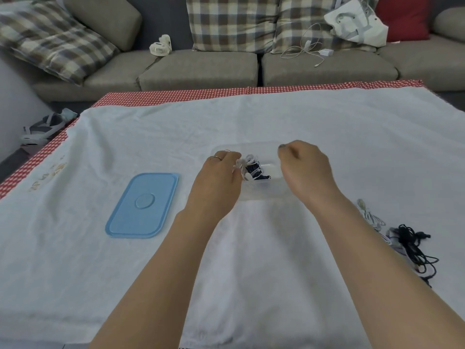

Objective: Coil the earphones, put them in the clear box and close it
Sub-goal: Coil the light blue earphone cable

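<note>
Landmark: the clear box (261, 190), standing open on the white cloth (226, 260). Nearest the viewer, well to the right of the box, a tangle of black cable (415, 250) and a white cable (370, 215) lie loose. To the left of the box and apart from it lies the blue lid (143, 205), flat. At the box itself, the left hand (219, 177) is at the left wall, fingers curled round a bundle of white earphones (247, 168) held over the interior; a dark item (254, 170) already sits inside, touching the bundle. The right hand (304, 167) is over the right wall, fingers curled; whether it grips the wall cannot be told. Beyond the box are the cloth's red dotted border (251, 93) and a sofa (201, 69) with another white cable (304, 47).

Risks, as judged: the coil may spring open on release, leaving a loop over the rim so the lid will not seat; the light box may slide if unsteadied; the strands may snag the dark item.
</note>
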`<state>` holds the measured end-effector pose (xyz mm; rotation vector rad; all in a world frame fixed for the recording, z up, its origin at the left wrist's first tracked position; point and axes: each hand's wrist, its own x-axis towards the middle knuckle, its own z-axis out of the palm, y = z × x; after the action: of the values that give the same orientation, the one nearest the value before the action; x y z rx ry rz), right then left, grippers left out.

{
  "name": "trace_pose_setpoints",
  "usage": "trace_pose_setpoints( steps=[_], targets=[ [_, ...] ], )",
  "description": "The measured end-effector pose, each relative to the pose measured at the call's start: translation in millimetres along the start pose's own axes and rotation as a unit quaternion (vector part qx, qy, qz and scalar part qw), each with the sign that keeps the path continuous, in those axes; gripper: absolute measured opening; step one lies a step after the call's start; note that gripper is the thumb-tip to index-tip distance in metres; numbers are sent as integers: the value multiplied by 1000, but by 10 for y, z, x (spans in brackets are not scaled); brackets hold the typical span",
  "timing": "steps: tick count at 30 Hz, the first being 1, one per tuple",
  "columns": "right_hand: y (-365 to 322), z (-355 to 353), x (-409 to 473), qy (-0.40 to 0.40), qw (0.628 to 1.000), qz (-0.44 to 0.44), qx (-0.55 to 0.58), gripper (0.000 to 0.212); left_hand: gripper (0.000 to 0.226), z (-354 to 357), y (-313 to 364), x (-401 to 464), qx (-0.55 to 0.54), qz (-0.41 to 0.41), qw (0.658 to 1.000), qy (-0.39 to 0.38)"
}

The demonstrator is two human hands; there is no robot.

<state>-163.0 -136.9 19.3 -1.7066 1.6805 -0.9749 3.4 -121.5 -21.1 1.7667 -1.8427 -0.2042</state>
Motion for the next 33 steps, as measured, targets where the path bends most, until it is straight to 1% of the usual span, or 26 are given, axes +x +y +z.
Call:
trace_pose_setpoints(
  steps=[2,3,4,6,8,9,10,11,12,14,16,18,20,21,23,24,25,26,28,30,31,33],
  targets=[
    [109,-124,-28,53,999,8,-12,22,35,-32,-12,-28,7,14,1000,19],
    [170,-185,-51,65,997,14,-28,20,33,-47,-11,-55,8,19,999,27],
    [231,-243,-86,61,996,22,-55,20,31,-65,5,-101,9,25,999,36],
    [335,-334,-169,2,989,44,-144,24,27,-87,68,-208,13,48,997,58],
    [391,-389,-292,-96,961,76,-246,27,24,-108,157,-324,14,71,996,60],
    [400,-402,-348,-139,941,83,-298,28,22,-112,191,-369,13,78,996,50],
    [411,-419,-431,-165,921,83,-342,31,21,-119,227,-448,8,83,996,33],
    [419,-422,-460,-172,908,81,-373,33,20,-119,244,-485,0,83,996,10],
    [434,-427,-490,-168,903,81,-387,35,18,-111,254,-530,-11,82,996,-15],
    [476,-426,-531,-162,907,90,-378,38,16,-96,250,-596,-18,74,995,-61],
    [511,-401,-587,-181,907,91,-370,40,16,-94,233,-638,-24,55,992,-108],
    [546,-379,-618,-177,911,70,-365,37,20,-89,227,-672,-29,22,986,-165],
    [535,-373,-615,-152,935,50,-317,27,29,-77,225,-705,-46,-12,976,-212],
    [507,-369,-608,-144,951,49,-270,21,35,-75,227,-724,-61,-27,971,-228],
    [415,-367,-591,-154,976,73,-136,15,49,-76,236,-743,-101,-50,959,-259],
    [356,-365,-594,-170,980,94,-54,18,54,-78,241,-743,-127,-60,951,-275],
    [290,-361,-609,-188,975,117,30,22,57,-88,242,-740,-153,-68,943,-288],
    [234,-353,-622,-208,962,141,106,26,56,-97,243,-731,-179,-72,936,-294],
    [159,-332,-630,-241,930,178,213,27,42,-114,240,-705,-218,-70,932,-281],
    [121,-293,-626,-262,906,203,264,28,24,-119,231,-674,-239,-69,933,-262],
    [115,-275,-623,-268,896,216,281,30,19,-118,232,-667,-250,-75,930,-260],
    [121,-245,-611,-270,881,240,305,32,16,-117,237,-661,-274,-99,918,-269]
  ],
)
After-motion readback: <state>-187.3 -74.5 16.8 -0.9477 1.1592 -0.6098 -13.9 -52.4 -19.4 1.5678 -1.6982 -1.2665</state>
